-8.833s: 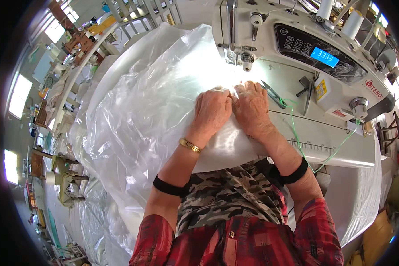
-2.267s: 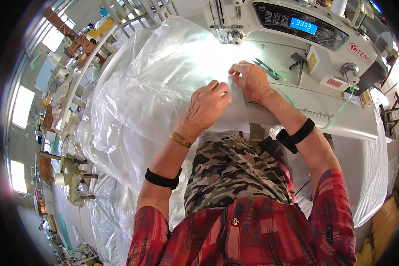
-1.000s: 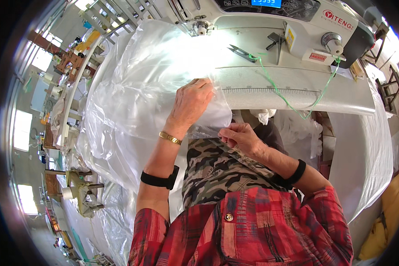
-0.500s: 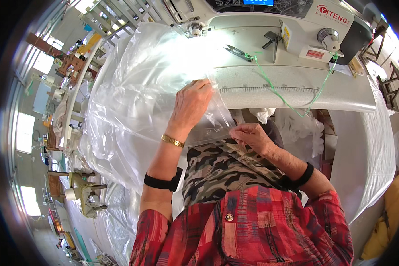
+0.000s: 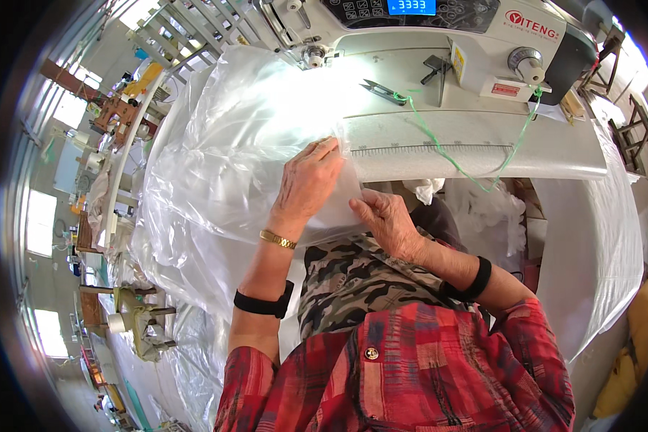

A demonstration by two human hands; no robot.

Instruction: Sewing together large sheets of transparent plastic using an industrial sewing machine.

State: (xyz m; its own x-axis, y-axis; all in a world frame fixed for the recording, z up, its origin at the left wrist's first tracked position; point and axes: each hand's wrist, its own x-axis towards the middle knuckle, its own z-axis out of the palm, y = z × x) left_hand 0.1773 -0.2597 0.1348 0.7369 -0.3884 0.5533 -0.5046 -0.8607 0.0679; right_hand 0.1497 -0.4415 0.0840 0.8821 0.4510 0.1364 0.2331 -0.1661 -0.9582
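Clear plastic sheeting (image 5: 201,173) spreads over the left of the sewing table and hangs over its front edge onto my lap. My left hand (image 5: 309,176) is closed on the sheeting near its right edge, just below the bright patch of lamp light. Lower and to the right, my right hand (image 5: 390,222) pinches the sheeting's edge between thumb and fingers, close to the camouflage trousers. Above my hands is a white sewing machine (image 5: 410,37) with a lit blue display; its presser foot and needle area are partly lost in glare.
Thread snips (image 5: 383,91) lie on the machine bed, tied to a green cord (image 5: 446,147) that loops over the table edge. A black metal fitting (image 5: 433,68) stands nearby. A ruler strip (image 5: 432,150) runs along the table front. White sheeting (image 5: 590,245) hangs at right; stools stand at left.
My right hand has moved up and left, closer to my left hand, along with the sheeting's edge. The left hand stays almost in place, slightly lower in view.
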